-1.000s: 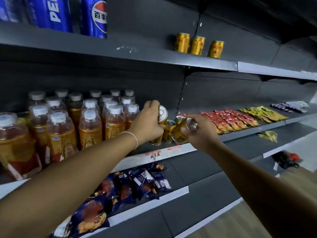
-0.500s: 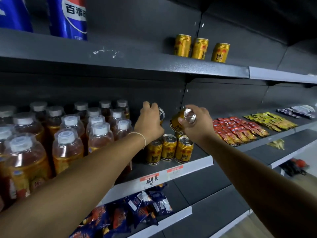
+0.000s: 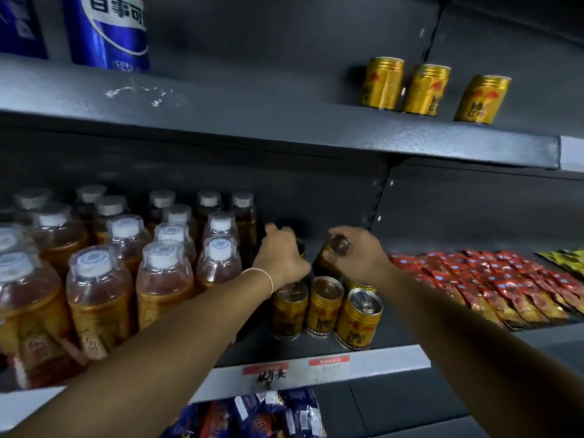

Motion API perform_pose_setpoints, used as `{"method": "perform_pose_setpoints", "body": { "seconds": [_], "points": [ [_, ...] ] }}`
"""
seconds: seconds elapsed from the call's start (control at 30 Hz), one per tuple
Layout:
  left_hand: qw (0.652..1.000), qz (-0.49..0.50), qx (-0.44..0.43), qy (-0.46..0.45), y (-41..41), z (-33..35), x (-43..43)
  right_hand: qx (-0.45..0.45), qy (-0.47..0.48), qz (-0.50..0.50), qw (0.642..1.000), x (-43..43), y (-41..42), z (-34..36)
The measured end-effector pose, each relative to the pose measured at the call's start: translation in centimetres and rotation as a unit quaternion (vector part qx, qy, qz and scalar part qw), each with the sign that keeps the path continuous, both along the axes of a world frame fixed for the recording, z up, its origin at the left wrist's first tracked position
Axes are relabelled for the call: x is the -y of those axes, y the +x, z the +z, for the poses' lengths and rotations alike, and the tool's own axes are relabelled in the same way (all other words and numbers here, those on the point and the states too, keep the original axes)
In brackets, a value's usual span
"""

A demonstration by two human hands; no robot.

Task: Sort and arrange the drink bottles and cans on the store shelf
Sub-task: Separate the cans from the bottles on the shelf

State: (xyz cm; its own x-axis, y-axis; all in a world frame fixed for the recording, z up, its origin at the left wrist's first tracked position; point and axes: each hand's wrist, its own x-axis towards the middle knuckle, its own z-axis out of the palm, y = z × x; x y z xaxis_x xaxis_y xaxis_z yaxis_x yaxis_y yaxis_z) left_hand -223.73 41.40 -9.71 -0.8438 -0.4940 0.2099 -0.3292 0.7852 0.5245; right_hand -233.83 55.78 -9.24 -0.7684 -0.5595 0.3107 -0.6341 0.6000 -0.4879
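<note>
Red snack packets (image 3: 493, 279): laid flat in overlapping rows on the right part of the middle shelf (image 3: 407, 338), from near edge to far.

Yellow packets (image 3: 565, 259): just right of the red ones, cut off by the frame edge; print unreadable.

Blue and orange snack bags (image 3: 252, 415): heaped one level lower, near bottom centre, partly out of frame.

Price rail (image 3: 379, 366): pale strip along the near edge, carrying a left red tag (image 3: 266, 369) and a right red tag (image 3: 328, 360). A white label (image 3: 271, 380) with black handwriting sits under the left tag; the characters cannot be made out.

White scuff marks (image 3: 139, 93): on the upper shelf (image 3: 284, 121), left side.

Slotted upright (image 3: 380, 200): runs up the dark back panel (image 3: 284, 191), right of centre.
</note>
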Motion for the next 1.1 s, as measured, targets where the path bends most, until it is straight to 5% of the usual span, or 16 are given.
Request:
{"method": "perform_pose_setpoints", "body": {
  "seconds": [0.33, 0.73, 0.97, 1.1],
  "points": [
    [0.991, 0.079, 0.105, 0.007, -1.8, -1.2, 0.7, 0.062, 0.083, 0.088, 0.991, 1.9, -3.6, -1.2],
    [0.971, 0.016, 0.22, -0.092, -1.8, 4.3, 0.2, 0.047, 0.219, 0.145, 0.964, 3.8, -5.7, 1.1],
    [0.969, 0.116, 0.096, -0.194, 1.7, 9.3, 2.9, -0.03, 0.095, 0.175, 0.979, 9.5, -3.2, 3.6],
    [0.96, 0.139, 0.146, -0.193, 4.0, 9.2, 4.7, -0.054, 0.046, 0.218, 0.973, 12.5, -1.4, 4.0]
  ]
}}
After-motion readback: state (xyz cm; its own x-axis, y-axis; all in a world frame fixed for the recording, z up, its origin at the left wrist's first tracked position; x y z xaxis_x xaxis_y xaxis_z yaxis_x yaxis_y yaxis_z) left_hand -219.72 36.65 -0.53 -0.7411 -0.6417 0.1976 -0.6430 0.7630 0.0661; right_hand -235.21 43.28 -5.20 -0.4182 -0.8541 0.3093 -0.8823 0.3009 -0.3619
